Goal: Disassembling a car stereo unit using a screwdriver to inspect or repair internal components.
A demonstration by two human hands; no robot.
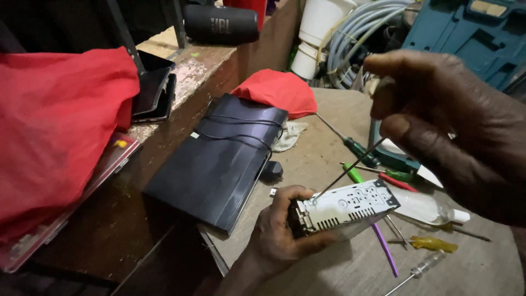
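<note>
Car stereo [345,208] rests in the closed grip of your left hand [279,233] above the worktop [329,268], while your right hand [438,126] pinches a screwdriver [348,170] onto its top corner, so the unscrewing step needs steady downward pressure.

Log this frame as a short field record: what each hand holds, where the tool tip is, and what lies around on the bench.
left hand: grips the metal car-stereo chassis by its end, holding it above the bench
right hand: holds a screwdriver by the handle, shaft angled down-left
tool tip: at the chassis top, near the left hand's thumb
bench: worn wood
beside chassis: black flat device with a cable across it
loose tools: green-handled screwdrivers, yellow-handled one, clear-handled one
other: red cloth, black cylindrical speaker
</note>
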